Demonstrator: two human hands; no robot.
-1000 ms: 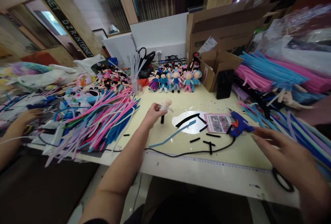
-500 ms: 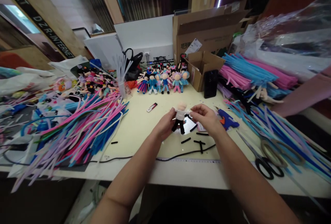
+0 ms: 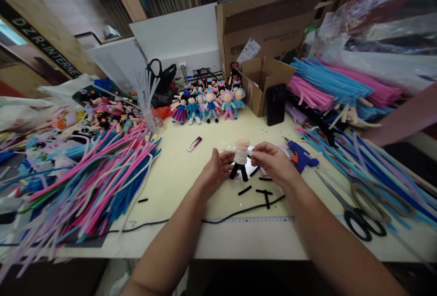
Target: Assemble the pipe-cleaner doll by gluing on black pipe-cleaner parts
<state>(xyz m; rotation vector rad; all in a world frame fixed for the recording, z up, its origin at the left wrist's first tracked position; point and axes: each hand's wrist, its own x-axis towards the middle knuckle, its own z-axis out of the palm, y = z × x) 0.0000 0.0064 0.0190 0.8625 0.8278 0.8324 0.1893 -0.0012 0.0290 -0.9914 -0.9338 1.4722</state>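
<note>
Fingers of your left hand point(image 3: 215, 174) and right hand point(image 3: 273, 163) pinch the small doll point(image 3: 241, 158) upright at frame centre, above the yellow table point(image 3: 177, 173), blue glue gun point(image 3: 302, 157) just right.

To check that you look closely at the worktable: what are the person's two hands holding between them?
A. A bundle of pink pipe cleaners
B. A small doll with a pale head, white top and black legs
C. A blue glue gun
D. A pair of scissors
B: the left hand and right hand grip the small doll from either side, above the table.
</note>
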